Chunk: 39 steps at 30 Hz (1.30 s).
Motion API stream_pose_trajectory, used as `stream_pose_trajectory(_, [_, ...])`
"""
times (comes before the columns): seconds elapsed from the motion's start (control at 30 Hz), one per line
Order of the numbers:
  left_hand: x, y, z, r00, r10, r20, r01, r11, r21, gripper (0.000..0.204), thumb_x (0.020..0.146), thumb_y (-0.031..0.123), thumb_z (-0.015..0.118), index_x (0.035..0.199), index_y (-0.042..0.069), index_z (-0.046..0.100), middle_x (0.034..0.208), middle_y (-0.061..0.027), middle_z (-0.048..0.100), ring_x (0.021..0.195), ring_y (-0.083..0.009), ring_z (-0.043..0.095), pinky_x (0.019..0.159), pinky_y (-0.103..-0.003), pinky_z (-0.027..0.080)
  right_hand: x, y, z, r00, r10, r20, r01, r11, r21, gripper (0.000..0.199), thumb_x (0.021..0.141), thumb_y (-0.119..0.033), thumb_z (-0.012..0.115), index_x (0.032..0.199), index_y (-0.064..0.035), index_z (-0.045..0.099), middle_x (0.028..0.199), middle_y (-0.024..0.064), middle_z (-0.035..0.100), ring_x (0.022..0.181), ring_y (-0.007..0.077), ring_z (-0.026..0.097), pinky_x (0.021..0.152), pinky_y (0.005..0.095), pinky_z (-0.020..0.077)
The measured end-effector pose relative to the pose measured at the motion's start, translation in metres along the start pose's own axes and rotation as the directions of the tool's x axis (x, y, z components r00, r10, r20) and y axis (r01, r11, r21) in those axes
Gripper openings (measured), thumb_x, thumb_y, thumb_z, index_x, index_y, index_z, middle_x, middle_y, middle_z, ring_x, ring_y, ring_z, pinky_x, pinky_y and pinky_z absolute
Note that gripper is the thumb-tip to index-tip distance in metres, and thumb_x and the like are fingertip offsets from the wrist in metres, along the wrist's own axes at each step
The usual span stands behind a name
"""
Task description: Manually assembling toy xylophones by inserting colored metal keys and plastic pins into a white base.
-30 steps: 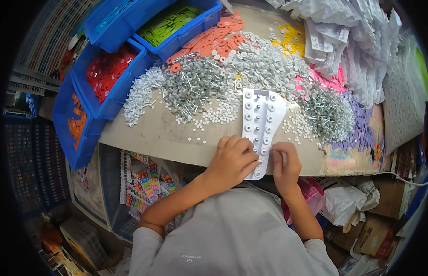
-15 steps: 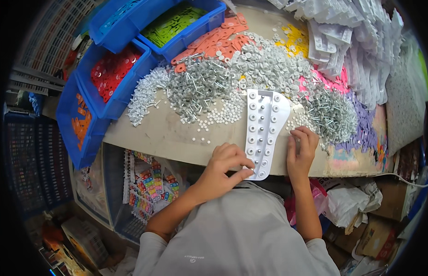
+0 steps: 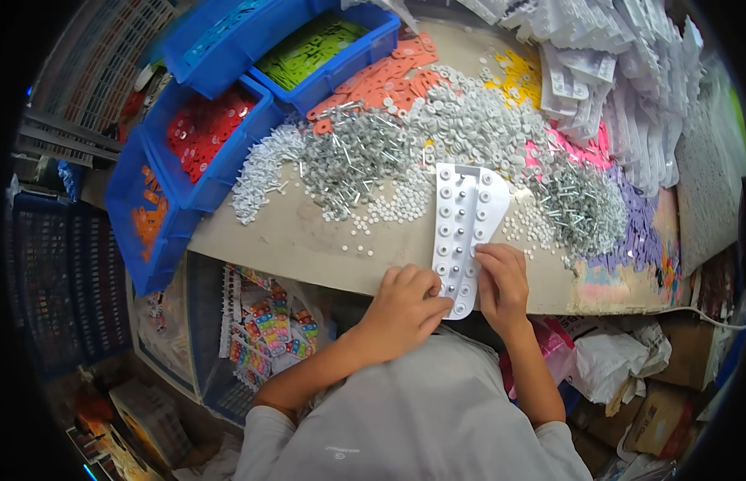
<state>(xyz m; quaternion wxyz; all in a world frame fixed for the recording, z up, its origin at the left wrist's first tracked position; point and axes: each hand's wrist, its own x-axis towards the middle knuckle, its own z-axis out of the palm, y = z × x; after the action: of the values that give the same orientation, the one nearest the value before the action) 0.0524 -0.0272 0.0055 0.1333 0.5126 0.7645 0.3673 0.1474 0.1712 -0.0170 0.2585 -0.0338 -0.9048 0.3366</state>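
A long white plastic piece, rounded at one side, lies on the table before me with its near end at the table edge. Two rows of round white rings sit on it, and metal pins stand along the channel between them. My left hand is closed at its near left edge, thumb and curled index finger against the piece. My right hand reaches to its right edge with bent fingers drawn together by the right row of rings. Whatever lies between those fingertips is too small to make out.
Heaps of grey pins, pale round caps and small white parts spread beyond the piece. Blue bins with coloured tags stand at the left. White moulded pieces are stacked at far right, above purple strips.
My right hand has moved left from the table onto the white piece's right edge. My left hand stays at the near end, its fingers more curled. The whole view has shifted slightly.
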Motion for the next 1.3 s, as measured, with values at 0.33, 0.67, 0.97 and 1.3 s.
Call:
stream_pose_trajectory(0.33, [0.071,-0.067,-0.045,0.927,-0.044,-0.373,0.113,0.98,0.166,0.01,0.084,0.012,0.074,0.091,0.008,0.069,0.082,-0.0064,0.063,0.087,-0.0265,0.06,0.08,-0.039,0.042,0.001,-0.001,-0.001,1.0,-0.008,0.009,0.009,1.0,-0.03,0.028,0.079,0.01,0.065,0.106,0.0014,0.065,0.111,0.0167,0.067,0.101,0.0355,0.06,0.09,0.0436,0.0482])
stream_pose_trajectory(0.67, [0.134,-0.108,-0.041,0.941,0.13,-0.314,0.035,0.881,0.472,0.008,0.083,0.012,0.075,0.088,0.009,0.069,0.088,-0.0037,0.062,0.09,-0.0246,0.056,0.082,-0.039,0.041,0.019,0.019,-0.01,0.897,0.323,-0.301,-0.344,0.939,-0.019,0.01,0.089,0.002,0.063,0.098,-0.0011,0.066,0.093,0.0118,0.063,0.089,0.0306,0.057,0.083,0.0414,0.0456])
stream_pose_trajectory(0.97, [0.153,-0.117,-0.045,0.927,0.162,-0.338,-0.016,0.918,0.395,0.009,0.084,0.006,0.071,0.093,0.01,0.071,0.094,-0.0042,0.063,0.098,-0.0252,0.057,0.089,-0.04,0.04,0.084,0.06,-0.022,0.978,0.133,-0.159,-0.186,0.902,-0.389,0.013,0.086,-0.003,0.069,0.099,-0.0043,0.069,0.097,0.0096,0.067,0.095,0.0297,0.058,0.088,0.0402,0.0416])
stream_pose_trajectory(1.3, [0.155,-0.117,-0.029,0.938,0.133,-0.319,-0.002,0.925,0.38,0.01,0.08,0.013,0.077,0.088,0.01,0.071,0.09,-0.0032,0.06,0.096,-0.0236,0.056,0.089,-0.039,0.04,0.097,0.074,-0.013,0.975,0.171,-0.14,-0.215,0.883,-0.417,0.02,0.082,-0.003,0.072,0.101,-0.0079,0.066,0.095,0.0076,0.067,0.094,0.0287,0.058,0.087,0.0401,0.0414])
